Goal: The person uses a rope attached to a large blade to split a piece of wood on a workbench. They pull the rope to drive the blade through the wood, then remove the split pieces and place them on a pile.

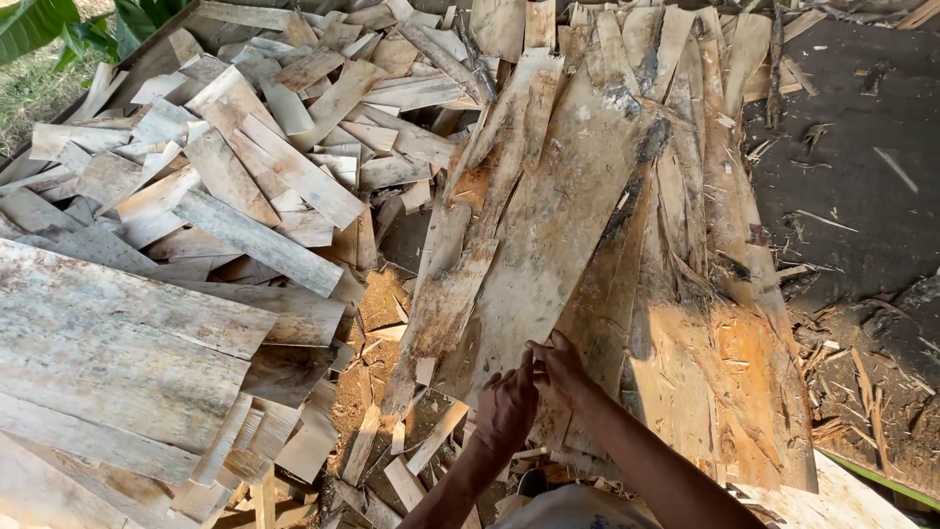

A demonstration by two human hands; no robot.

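Gripping the near end of a long, pale, rough wood veneer sheet (548,235), both hands, left (506,409) and right (560,367), close together at six o'clock; grey veneer offcuts (245,186) heaped at ten o'clock.

This looks like an open-air wood yard or veneer-sorting shed, probably rural. Heaps of thin, rough wood veneer strips (245,186) cover nearly the whole ground, with long bark-edged sheets (587,225) piled alongside. Sawdust and splinters litter the bare earth floor (862,196), and green leaves (39,24) with grass show at one corner.
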